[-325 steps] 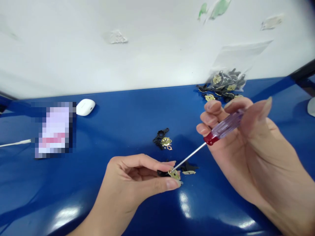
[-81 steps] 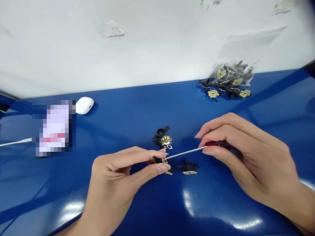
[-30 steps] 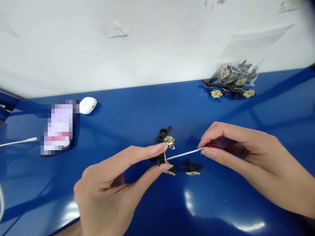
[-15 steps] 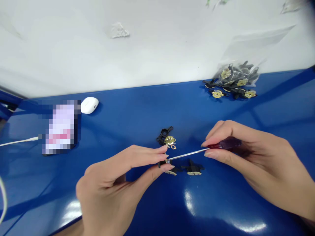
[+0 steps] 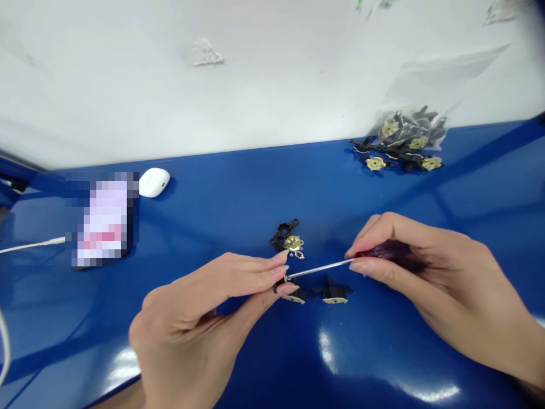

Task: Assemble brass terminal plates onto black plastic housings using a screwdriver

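My left hand [image 5: 208,318] pinches a small black part [image 5: 279,286] between thumb and fingertips; most of that part is hidden by the fingers. My right hand [image 5: 430,272] grips the dark red handle of a screwdriver [image 5: 321,268]. Its metal shaft points left and its tip meets the held part. Just beyond my left fingertips lie a brass-coloured round plate [image 5: 293,243], a small copper-coloured piece [image 5: 300,254] and black plastic pieces [image 5: 284,230]. Two black parts with brass-coloured plates, one [image 5: 297,296] partly behind my left thumb and another [image 5: 334,292] to its right, rest on the blue table.
A clear plastic bag [image 5: 415,128] of black and brass parts leans at the back right, with several loose parts [image 5: 375,163] before it. At the left are a blurred-out phone [image 5: 104,221], a white cable [image 5: 34,245] and a white earbud case [image 5: 154,182]. A white wall [image 5: 272,96] borders the table.
My right hand and the screwdriver have shifted slightly left, and the handle's angle differs a little. The screwdriver tip stays at the part in my left hand. Items on the table have not moved.
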A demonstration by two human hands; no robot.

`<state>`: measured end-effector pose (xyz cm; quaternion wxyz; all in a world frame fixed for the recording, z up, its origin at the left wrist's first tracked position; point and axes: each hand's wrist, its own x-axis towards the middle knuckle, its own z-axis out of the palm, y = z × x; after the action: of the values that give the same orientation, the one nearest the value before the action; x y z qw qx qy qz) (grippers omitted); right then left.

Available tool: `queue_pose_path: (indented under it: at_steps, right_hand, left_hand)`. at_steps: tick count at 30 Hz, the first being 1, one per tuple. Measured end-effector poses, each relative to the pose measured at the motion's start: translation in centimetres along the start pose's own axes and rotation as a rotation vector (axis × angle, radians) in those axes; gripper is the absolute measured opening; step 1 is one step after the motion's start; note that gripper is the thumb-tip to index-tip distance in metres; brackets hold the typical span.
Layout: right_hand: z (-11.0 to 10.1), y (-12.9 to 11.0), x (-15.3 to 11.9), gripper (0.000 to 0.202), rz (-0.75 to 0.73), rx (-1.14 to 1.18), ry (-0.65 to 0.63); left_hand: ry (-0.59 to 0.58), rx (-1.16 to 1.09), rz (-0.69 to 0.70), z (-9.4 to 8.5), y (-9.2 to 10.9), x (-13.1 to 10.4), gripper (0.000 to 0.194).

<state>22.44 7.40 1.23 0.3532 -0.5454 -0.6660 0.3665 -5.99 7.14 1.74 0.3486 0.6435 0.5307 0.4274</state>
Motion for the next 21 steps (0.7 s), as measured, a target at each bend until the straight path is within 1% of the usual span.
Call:
queue_pose_path:
  at_steps: [4, 7, 12, 15, 21]
  right_hand:
    - [-0.11, -0.11, -0.09, 0.033, 0.065, 0.004, -0.016]
    - [-0.24, -0.19, -0.16, 0.029, 0.053, 0.003, -0.007]
    - [-0.28, -0.24, -0.05, 0.028, 0.041, 0.014, 0.005]
    - [-0.24, -0.25, 0.13, 0.03, 0.011, -0.02, 0.013]
    - [-0.35, -0.38, 0.33, 0.031, -0.05, -0.091, 0.011]
  left_hand:
    - [0.006, -0.008, 0.049, 0.14, -0.16, 0.17, 0.041]
    - [-0.005, -0.004, 0.041, 0.15, -0.05, 0.29, 0.041]
    - [-0.021, 0.024, -0.008, 0.17, 0.17, 0.53, 0.03]
    - [-0.025, 0.008, -0.026, 0.21, 0.15, 0.55, 0.026]
    - [-0.024, -0.017, -0.001, 0.24, 0.09, 0.48, 0.025]
